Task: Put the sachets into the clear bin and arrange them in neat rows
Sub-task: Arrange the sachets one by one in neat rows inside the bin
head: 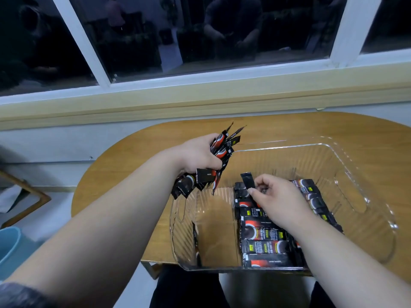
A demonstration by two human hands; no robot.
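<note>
A clear plastic bin [347,165] stands on a wooden table. Inside it, black and red sachets [264,236] lie flat in a row down the middle, with a second row [311,194] to their right. My left hand [198,156] hovers over the bin's far left corner and grips a bundle of sachets [222,154] that fans out above and below the fist. My right hand [280,201] is inside the bin and pinches a single sachet [248,181] over the far end of the middle row. One more sachet [195,238] leans against the bin's left wall.
The oval wooden table [133,174] stands against a wall under a dark window [200,36]. A blue bucket [9,243] stands on the floor at the left, near a wooden frame [33,196]. The bin's left part [213,230] holds no flat sachets.
</note>
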